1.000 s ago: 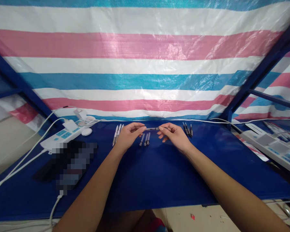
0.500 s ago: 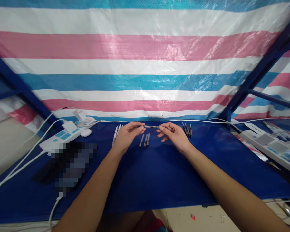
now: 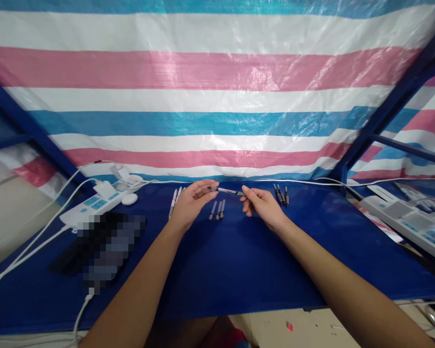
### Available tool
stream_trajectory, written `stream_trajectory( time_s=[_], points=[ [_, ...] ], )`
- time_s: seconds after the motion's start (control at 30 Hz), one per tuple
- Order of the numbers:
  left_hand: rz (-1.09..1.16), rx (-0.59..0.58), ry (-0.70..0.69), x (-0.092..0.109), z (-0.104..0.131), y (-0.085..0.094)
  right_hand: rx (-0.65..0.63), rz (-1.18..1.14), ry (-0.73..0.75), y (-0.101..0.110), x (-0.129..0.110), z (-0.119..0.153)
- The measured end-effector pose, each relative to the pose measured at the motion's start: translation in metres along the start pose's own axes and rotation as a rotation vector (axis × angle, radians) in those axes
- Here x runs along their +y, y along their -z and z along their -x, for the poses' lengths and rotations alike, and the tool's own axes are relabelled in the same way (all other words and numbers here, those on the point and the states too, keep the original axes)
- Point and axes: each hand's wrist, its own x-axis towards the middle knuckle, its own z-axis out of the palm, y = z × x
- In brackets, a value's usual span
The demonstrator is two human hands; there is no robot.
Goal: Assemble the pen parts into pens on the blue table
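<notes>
A slim pen (image 3: 224, 190) with a pale, clear-looking barrel and dark parts spans the gap between my hands above the blue table. My left hand (image 3: 192, 200) pinches its left end between thumb and fingers. At the other end, my right hand (image 3: 261, 203) has thumb and fingers closed on the tip portion, its other fingers curled below. Several short translucent pen parts with dark ends (image 3: 220, 210) lie below the pen. White pens (image 3: 174, 202) lie beside my left hand, partly hidden by it. Several dark pen parts (image 3: 282, 195) rest just right of my right hand.
On the left are a white power strip (image 3: 94, 205) with cables and a blurred-out dark device (image 3: 112, 251) on a charging cable. Another pale strip (image 3: 402, 222) lies at the right edge. Striped sheeting (image 3: 217, 96) hangs behind the blue table (image 3: 246, 270).
The pen has tilted, its right end now lower. More of it shows at my left fingertips. My right fingers have shifted and curled in slightly; the parts on the table have stayed put.
</notes>
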Motion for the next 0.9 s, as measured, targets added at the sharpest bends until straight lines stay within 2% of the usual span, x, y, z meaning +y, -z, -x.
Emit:
stream_trajectory(
  time_s=[0.37,0.7,0.9],
  points=[
    [0.056,0.045,0.056,-0.004,-0.002,0.0,0.014,-0.049,0.078,-0.003,0.005,-0.001],
    [0.056,0.054,0.027,-0.002,-0.002,0.0,-0.08,0.023,0.012,-0.004,0.001,0.003],
    [0.126,0.088,0.082,-0.008,-0.001,-0.01,-0.135,0.108,-0.018,-0.011,0.004,0.008]
  ],
)
